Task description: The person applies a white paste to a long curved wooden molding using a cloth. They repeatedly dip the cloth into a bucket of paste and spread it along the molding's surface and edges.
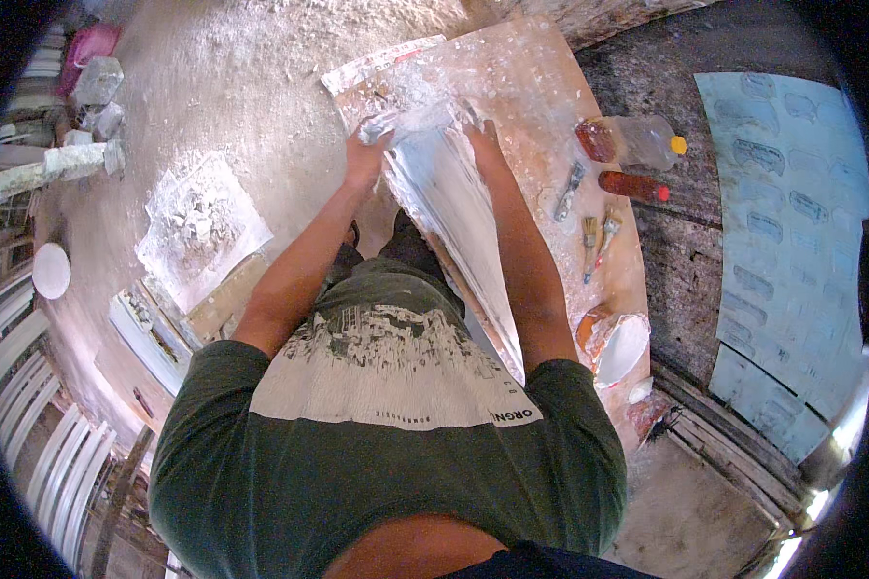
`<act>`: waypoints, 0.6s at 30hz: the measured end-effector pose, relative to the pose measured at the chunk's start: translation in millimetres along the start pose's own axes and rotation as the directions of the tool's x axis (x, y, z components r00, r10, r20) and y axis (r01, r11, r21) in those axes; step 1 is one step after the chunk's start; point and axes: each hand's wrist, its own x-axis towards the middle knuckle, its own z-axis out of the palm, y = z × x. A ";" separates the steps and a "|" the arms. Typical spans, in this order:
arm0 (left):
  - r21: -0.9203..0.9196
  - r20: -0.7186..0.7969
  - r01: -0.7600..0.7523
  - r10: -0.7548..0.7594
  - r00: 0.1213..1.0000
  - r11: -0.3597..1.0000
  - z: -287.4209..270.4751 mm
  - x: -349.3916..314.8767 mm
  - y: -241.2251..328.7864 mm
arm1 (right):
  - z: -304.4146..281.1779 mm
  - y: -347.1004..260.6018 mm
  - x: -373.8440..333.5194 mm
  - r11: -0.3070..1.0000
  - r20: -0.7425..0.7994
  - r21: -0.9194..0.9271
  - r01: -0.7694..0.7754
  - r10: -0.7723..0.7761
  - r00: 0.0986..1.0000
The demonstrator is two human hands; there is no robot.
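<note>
A long, smooth, white-and-grey moulding (459, 227) with ridged lengthwise edges runs from close to my body up onto the brown board (541, 87). At its far end, wet white plaster (423, 118) lies spread and smeared. My left hand (365, 156) is closed at the left side of that end, its fingers coated in white. On the opposite side, my right hand (485, 145) bends its fingers over the moulding's right edge. Both sets of fingertips are partly lost in the plaster.
Right of the moulding lie brushes (589, 246), a clear bottle with a yellow cap (647, 142), a red bottle (632, 185) and a white-filled bowl (623, 349). A plaster-covered sheet (203, 232) is on the floor at left. White slatted pieces (63, 463) stand at far left.
</note>
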 end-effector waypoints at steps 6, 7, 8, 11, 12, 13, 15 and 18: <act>-0.116 -0.115 -0.104 0.091 0.989 0.988 21.9 -19.9 -26.0 | 1.9 33.9 20.0 0.986 0.016 -0.155 0.068 -0.067 0.998; -0.136 -0.146 -0.126 0.106 0.984 0.983 24.3 -21.3 -31.0 | 1.0 41.1 24.6 0.964 0.031 -0.248 0.091 -0.086 0.996; -0.156 -0.177 -0.150 0.121 0.977 0.976 27.2 -22.6 -35.9 | -0.4 48.2 29.1 0.953 0.016 -0.280 0.119 -0.119 0.993; -0.072 -0.231 -0.203 0.182 0.956 0.977 34.1 -29.2 -46.5 | -1.0 55.7 34.7 0.936 0.015 -0.287 0.204 -0.208 0.978; -0.040 -0.241 -0.186 0.171 0.955 0.982 37.8 -32.6 -46.7 | -3.8 61.9 38.0 0.947 0.018 -0.231 0.226 -0.228 0.974; -0.076 -0.254 -0.183 0.159 0.954 0.980 41.9 -38.4 -45.1 | -3.9 64.0 38.5 0.953 0.021 -0.169 0.250 -0.251 0.968; -0.149 -0.276 -0.183 0.137 0.951 0.972 50.8 -49.8 -40.8 | -7.8 40.4 18.8 0.965 0.067 -0.183 0.190 -0.180 0.981; 0.013 -0.293 -0.190 0.185 0.938 0.982 63.3 -72.7 -53.0 | -23.1 63.2 24.0 0.954 0.103 -0.225 0.198 -0.178 0.979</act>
